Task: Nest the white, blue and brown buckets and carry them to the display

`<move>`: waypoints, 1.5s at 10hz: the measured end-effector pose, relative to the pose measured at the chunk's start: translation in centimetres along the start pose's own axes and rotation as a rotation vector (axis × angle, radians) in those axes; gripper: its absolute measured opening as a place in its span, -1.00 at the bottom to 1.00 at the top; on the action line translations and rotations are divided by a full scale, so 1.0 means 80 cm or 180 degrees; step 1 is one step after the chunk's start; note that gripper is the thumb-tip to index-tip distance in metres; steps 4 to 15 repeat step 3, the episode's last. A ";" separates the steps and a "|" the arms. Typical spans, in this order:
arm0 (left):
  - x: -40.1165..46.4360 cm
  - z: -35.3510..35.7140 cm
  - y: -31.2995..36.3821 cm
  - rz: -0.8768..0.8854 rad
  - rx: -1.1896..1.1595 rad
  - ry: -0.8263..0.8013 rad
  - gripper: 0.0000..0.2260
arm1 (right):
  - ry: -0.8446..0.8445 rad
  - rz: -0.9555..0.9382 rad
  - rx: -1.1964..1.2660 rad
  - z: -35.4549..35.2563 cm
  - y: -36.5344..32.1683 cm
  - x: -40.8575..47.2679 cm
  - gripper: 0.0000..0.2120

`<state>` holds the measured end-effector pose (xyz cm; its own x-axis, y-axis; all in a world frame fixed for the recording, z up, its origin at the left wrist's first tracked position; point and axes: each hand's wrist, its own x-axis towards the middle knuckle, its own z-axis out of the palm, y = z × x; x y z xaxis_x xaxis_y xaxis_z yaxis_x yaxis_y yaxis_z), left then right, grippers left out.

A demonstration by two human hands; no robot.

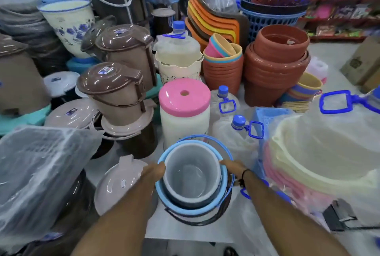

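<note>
A white bucket (190, 175) sits nested inside a light blue bucket (223, 181), low in the middle of the view. A dark rim and a dark bail handle (197, 221) show beneath the blue one; its colour is hard to tell. The blue bucket's bail handle (207, 138) arcs over the far side. My left hand (153, 173) presses against the stack's left rim. My right hand (231, 166), with a black cord at the wrist, holds the right rim. Both hands grip the stack from opposite sides above the floor.
Straight ahead stands a white jar with a pink lid (184, 99). Brown lidded bins (115, 93) and a loose beige lid (120, 183) lie to the left, a bagged stack (35, 175) nearer. Bagged basins (320, 163), water bottles (238, 132) and terracotta pots (275, 60) crowd the right.
</note>
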<state>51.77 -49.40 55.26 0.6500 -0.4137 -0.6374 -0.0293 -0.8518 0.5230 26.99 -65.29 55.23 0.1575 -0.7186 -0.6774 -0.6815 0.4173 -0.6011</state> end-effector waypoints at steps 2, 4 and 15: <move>0.008 0.011 0.014 0.0395 0.0766 0.0343 -0.62 | 0.0017 -0.0031 0.0039 0.003 -0.017 0.018 -0.47; 0.006 0.005 0.032 0.0818 0.0988 0.0710 -0.62 | 0.0054 -0.0158 0.0010 -0.008 -0.043 0.016 -0.29; 0.006 0.005 0.032 0.0818 0.0988 0.0710 -0.62 | 0.0054 -0.0158 0.0010 -0.008 -0.043 0.016 -0.29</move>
